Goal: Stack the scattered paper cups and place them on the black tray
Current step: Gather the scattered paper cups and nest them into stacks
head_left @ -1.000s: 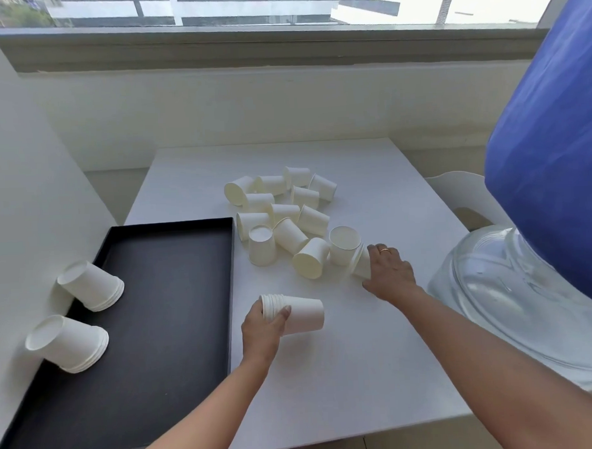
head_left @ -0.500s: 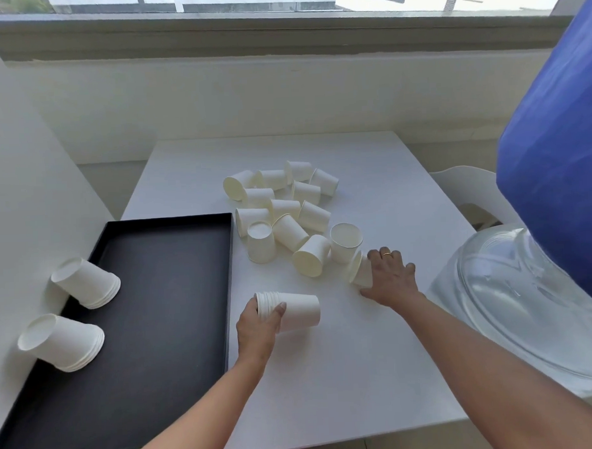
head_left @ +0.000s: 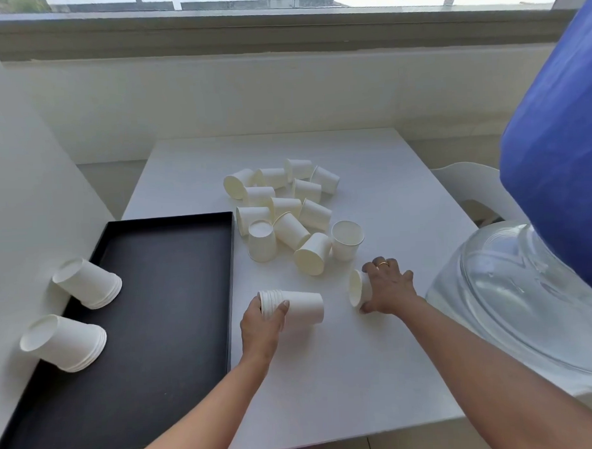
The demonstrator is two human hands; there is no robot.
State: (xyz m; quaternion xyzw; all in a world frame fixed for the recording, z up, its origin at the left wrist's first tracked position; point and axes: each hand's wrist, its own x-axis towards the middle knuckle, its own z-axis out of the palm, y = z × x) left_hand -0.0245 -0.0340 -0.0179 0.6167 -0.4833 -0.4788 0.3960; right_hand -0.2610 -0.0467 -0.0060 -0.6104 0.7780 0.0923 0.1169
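Head view: the left hand (head_left: 259, 329) grasps a stack of cups (head_left: 290, 305) lying sideways on the desk (head_left: 344, 384), its fingers curled round the rims. The right hand (head_left: 387, 288) grips one cup (head_left: 357, 288) nearby. Loose cups (head_left: 284, 208) lie scattered beyond, beside the black tray (head_left: 149, 296).

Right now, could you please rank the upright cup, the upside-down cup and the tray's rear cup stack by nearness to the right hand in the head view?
1. Upright cup, just beyond the right hand.
2. Upside-down cup, pile's left edge.
3. Rear cup stack, black tray's left edge.
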